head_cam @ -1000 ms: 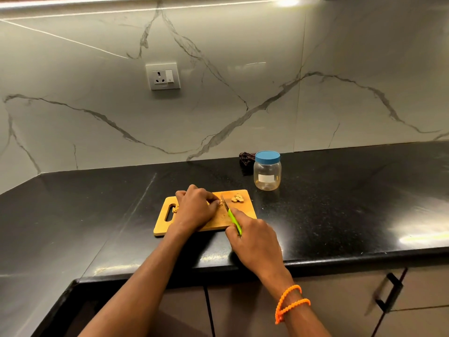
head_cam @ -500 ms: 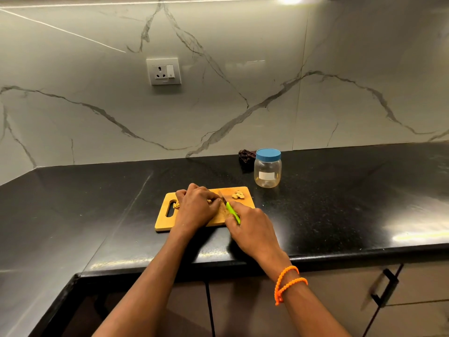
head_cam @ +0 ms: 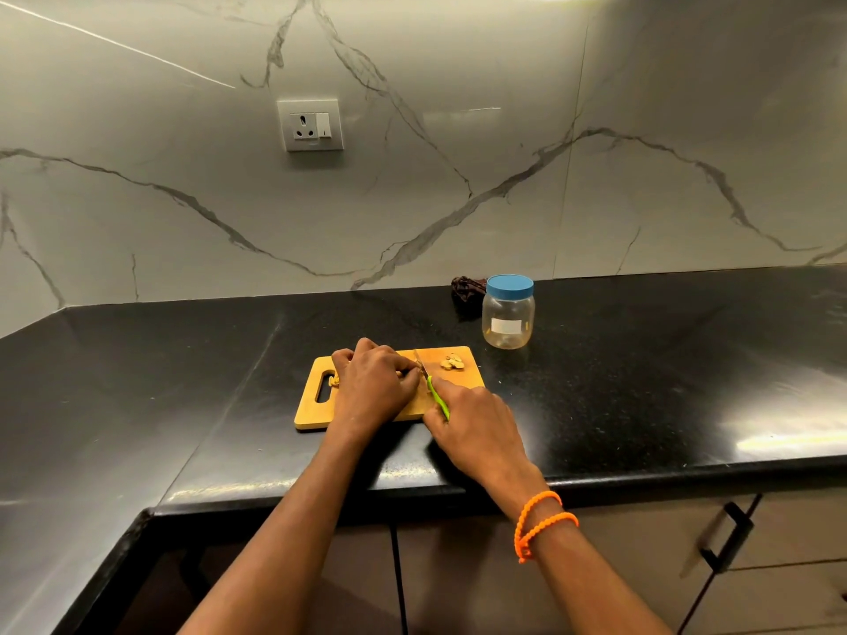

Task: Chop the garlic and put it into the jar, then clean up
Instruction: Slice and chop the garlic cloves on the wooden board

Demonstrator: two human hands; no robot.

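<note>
A small wooden cutting board [head_cam: 463, 380] with a handle slot lies on the black counter. My left hand [head_cam: 373, 387] rests curled on the board, pinching a garlic piece that its fingers mostly hide. My right hand [head_cam: 476, 428] grips a green-handled knife [head_cam: 436, 396] whose blade meets the board right beside the left fingertips. A small heap of cut garlic [head_cam: 452, 362] sits at the board's far right corner. Another garlic piece [head_cam: 334, 381] shows near the handle slot. The clear jar [head_cam: 508, 313] with a blue lid stands shut behind the board to the right.
A dark crumpled cloth [head_cam: 466, 288] lies behind the jar against the marble wall. A wall socket [head_cam: 310, 125] is above. The black counter [head_cam: 641, 382] stretches right and left. Cabinet doors with a black handle [head_cam: 726, 531] are below the counter's front edge.
The knife blade has moved slightly forward along the board beside my left fingers, and the view has shifted a little. Both hands keep their holds.
</note>
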